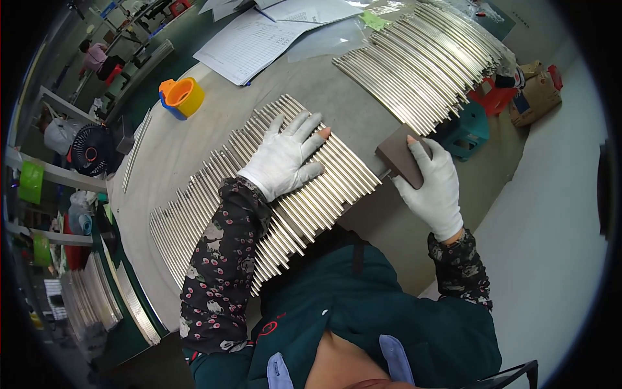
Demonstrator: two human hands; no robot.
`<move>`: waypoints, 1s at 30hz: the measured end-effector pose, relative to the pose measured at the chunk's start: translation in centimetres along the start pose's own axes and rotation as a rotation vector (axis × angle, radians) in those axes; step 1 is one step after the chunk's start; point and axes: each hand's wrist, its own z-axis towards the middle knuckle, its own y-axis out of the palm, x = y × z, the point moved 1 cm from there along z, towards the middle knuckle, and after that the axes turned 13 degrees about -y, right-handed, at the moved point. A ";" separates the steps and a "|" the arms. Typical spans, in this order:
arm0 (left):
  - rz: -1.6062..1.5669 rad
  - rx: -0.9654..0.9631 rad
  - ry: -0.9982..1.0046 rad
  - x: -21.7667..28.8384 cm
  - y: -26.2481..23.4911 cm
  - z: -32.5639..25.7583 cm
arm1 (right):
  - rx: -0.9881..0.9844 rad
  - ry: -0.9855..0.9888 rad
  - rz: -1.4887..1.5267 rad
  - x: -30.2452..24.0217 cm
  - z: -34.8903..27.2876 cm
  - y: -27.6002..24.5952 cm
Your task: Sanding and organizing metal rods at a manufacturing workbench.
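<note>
Left hand (285, 159), white glove with cut fingertips, is lying flat and spread wide on the row of thin metal rods (272, 194) at frame centre, pressing them down, holding nothing. Right hand (433, 185), also gloved, is gripping a brown sanding block (400, 159) just right of centre, fingers wrapped over its top edge, thumb side hidden. Block is sitting at the right ends of the rods, touching or just beside them; cannot tell which.

Rods are lying side by side in a long band running from lower left up to centre on the grey surface (194, 133). A second batch of rods (421, 65) is lying at upper right, well apart from the hands. Yellow-orange tape roll (183, 97) is at upper left, paper sheets (249, 42) at top centre. Blue and red stools (479, 117) are standing past the surface edge at right, a small black fan (91, 150) at far left.

To do this well, my guess: keep the left palm flat and spread so the rods are not rolling or fanning out, keep the rod ends lined up flush, hold the block square to the ends, and use even, light pressure so no rod is getting pushed out of the row.
</note>
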 end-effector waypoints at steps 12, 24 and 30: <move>0.033 0.008 -0.012 0.1 -0.1 0.0 | -0.014 -0.010 0.002 -0.3 0.2 0.0; -0.011 0.006 0.007 -0.7 0.1 -1.4 | -0.014 -0.019 0.010 -0.9 -0.1 -0.5; -0.016 0.012 0.012 -0.7 0.1 -1.9 | -0.027 -0.016 0.011 -1.3 -0.6 -0.9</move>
